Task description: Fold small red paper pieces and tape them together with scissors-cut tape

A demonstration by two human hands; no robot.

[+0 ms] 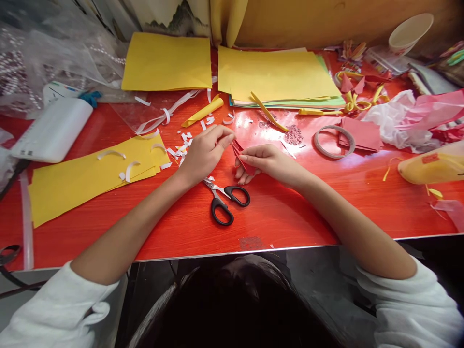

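Just beyond the scissors, we've got the folded red paper in play! Our left hand has its fingers pinched together on the upper end; our right hand's fingers clasp it lower, apparently keeping folds tight. Scissors lie handles toward us, presumably for reach.

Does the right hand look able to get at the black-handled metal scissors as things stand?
Probably yes: the black-handled metal scissors lie near the right hand, their handles uncovered. However, that hand is occupied with the folded red paper piece.
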